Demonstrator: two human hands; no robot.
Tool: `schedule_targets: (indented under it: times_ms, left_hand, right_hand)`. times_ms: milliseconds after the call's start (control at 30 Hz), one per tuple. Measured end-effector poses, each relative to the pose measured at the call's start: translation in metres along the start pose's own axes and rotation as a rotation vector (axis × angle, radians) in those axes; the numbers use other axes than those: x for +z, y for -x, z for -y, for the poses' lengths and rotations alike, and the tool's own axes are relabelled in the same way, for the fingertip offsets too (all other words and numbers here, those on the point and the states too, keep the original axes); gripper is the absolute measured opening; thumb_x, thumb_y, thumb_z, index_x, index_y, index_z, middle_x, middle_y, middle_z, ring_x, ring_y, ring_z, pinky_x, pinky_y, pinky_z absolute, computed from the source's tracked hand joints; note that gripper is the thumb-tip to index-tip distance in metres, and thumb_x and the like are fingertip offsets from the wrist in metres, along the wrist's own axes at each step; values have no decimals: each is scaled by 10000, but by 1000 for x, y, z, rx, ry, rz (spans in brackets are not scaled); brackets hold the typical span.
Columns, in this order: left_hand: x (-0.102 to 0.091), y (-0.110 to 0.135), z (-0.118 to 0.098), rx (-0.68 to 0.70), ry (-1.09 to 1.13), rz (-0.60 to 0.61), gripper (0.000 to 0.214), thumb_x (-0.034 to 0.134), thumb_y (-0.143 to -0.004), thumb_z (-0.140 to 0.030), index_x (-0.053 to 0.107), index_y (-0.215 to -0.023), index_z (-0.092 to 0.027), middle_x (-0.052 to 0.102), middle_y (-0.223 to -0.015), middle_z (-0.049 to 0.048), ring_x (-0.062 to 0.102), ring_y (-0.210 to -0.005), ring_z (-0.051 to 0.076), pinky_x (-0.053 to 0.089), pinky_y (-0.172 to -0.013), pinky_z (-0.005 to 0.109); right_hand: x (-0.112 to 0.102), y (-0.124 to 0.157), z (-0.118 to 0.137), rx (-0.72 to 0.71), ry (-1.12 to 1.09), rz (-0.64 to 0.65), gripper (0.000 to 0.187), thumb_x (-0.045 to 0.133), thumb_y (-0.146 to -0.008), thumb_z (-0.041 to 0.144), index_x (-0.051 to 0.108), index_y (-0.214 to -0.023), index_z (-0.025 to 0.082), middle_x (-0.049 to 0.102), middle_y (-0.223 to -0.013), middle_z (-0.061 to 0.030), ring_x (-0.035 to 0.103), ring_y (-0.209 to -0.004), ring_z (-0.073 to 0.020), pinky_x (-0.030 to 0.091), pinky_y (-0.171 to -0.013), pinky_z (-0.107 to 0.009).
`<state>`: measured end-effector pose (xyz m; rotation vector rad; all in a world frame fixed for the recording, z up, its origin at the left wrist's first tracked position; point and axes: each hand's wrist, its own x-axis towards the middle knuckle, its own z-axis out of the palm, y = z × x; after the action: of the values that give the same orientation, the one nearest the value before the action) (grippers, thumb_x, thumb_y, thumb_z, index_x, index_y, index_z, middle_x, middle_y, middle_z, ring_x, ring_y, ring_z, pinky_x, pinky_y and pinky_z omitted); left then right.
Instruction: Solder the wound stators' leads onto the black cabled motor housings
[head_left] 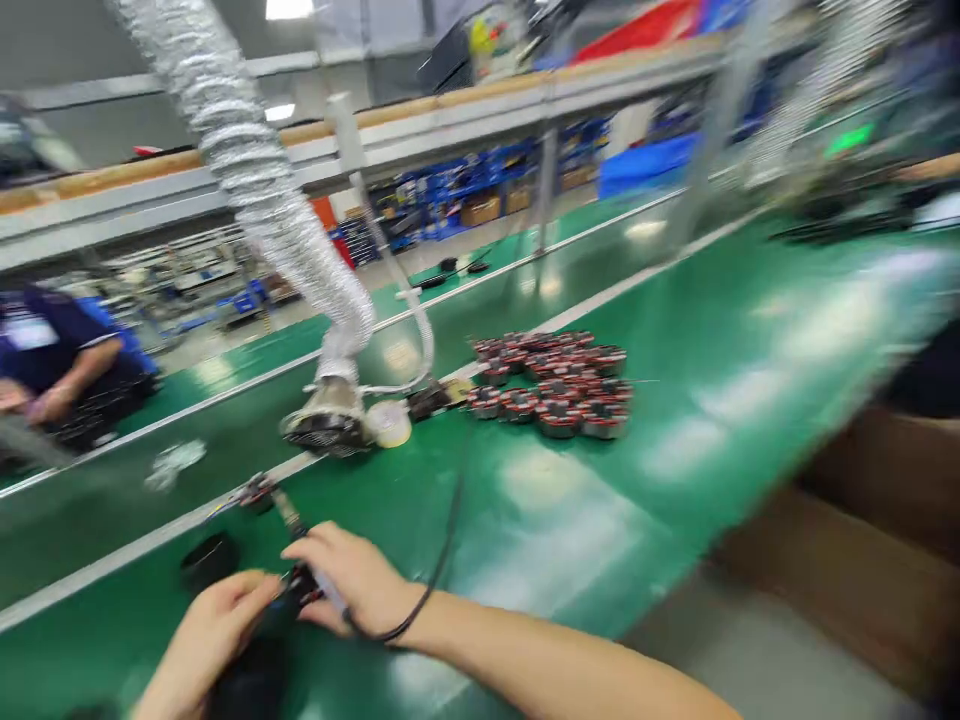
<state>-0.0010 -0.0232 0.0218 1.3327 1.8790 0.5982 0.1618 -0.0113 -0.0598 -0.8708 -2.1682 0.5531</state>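
Note:
In my right hand (356, 575) is a soldering iron (289, 515), its tip end pointing up and away and its black cable looping over my wrist. Under the same fingers sits a small dark part with red on it (304, 583), blurred by motion. My left hand (217, 625) pinches close beside that part; what lies between its fingertips is too small to make out. Past the iron's tip, a wound motor stator (257, 493) with thin wires rests near the bench edge strip. A black round cup-like part (210, 562) stands beyond my left hand.
Many red-and-black stators (559, 385) lie grouped on the green bench (570, 530). A silver exhaust duct (262, 190) ends in a hood (328, 420), with a pale tape roll (390, 423) beside it. Across the bench sits another person (64, 350). Cardboard boxes (855, 540) are at lower right.

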Motion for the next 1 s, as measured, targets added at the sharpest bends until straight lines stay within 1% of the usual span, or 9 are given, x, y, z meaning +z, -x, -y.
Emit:
schedule_targets:
  times_ms: [33,67,167,333,500,667,767,867,1000]
  left_hand:
    - [-8,4,3,50,6,102,573,764,-432,-714,567,-496,-179,415,-427,-46,314,-455,79,216,-480,232]
    - [-14,6,6,88,16,154,580,734,-512,-721,558,-521,-169,442,-464,-38,319,-468,77,213,-487,236]
    - [-28,5,16,93,42,225,472,722,-627,-596,613,-625,-136,569,-603,6,391,-507,72,268,-524,232]
    - [-29,4,24,-3,149,183,356,744,-613,-457,621,-663,-126,599,-625,10,392,-476,58,251,-502,233]
    - [-20,8,20,12,187,175,358,725,-685,-447,528,-615,-156,381,-500,-80,245,-468,44,138,-489,256]
    - [-19,10,18,37,187,169,385,698,-737,-476,507,-631,-159,339,-504,-88,214,-484,45,127,-492,259]
    - [-24,10,20,1,184,209,401,720,-709,-509,538,-669,-155,466,-532,-63,253,-459,38,136,-477,247]
    - [-29,10,23,-32,188,209,413,786,-626,-492,592,-710,-137,614,-632,-1,375,-470,43,226,-476,224]
    - [-31,11,23,-33,209,191,426,832,-556,-468,608,-686,-129,628,-645,14,451,-492,58,319,-504,221]
  right_hand:
    - [-1,2,4,19,-45,-38,682,819,-726,269,508,-1329,202,570,-1210,-110,613,-1073,-255,541,-908,-358]
    - [-2,3,5,20,-92,-68,646,783,-735,188,509,-1319,204,570,-1208,-108,614,-1066,-250,539,-909,-367]
    - [3,4,-3,-26,-170,-142,566,637,-835,126,457,-1363,223,522,-1282,-126,609,-1093,-239,529,-934,-393]
    - [12,6,-6,-70,-154,-164,482,566,-908,208,441,-1370,257,531,-1250,-111,653,-999,-215,567,-844,-358]
    - [12,6,-3,-71,-96,-183,445,555,-923,258,456,-1356,272,560,-1232,-100,675,-963,-210,577,-805,-330]
    - [13,5,-6,-72,-86,-172,430,546,-938,290,454,-1357,276,559,-1244,-103,679,-968,-216,578,-799,-333]
    - [15,6,-7,-71,-91,-175,436,548,-937,303,456,-1363,281,561,-1249,-104,682,-966,-220,578,-797,-332]
    - [16,7,-7,-66,-99,-171,446,551,-937,308,451,-1371,284,561,-1253,-100,681,-964,-218,574,-799,-326]
    - [16,7,-7,-53,-108,-147,446,543,-948,308,438,-1380,286,549,-1261,-100,675,-962,-214,569,-803,-326]
